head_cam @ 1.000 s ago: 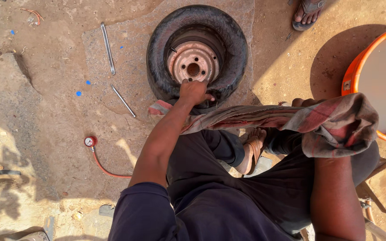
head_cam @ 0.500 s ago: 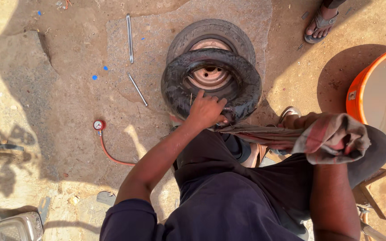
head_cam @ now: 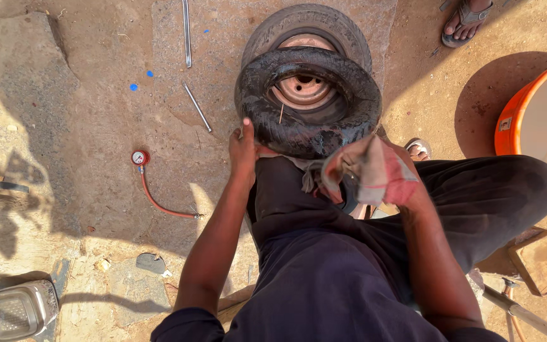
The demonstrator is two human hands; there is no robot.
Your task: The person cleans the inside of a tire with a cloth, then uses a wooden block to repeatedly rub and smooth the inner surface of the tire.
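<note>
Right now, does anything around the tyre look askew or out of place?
Yes: the black inner tube sits propped up, off-centre over the wheel's rusty rim, gripped at its edge by the left hand. The right hand holds a crumpled cloth.

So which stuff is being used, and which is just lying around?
In use:
left hand gripping the black rubber inner tube
right hand holding the red checked cloth
rusty-rimmed tyre

Lying about:
round red pressure gauge
long metal bars
orange plastic basin
</note>
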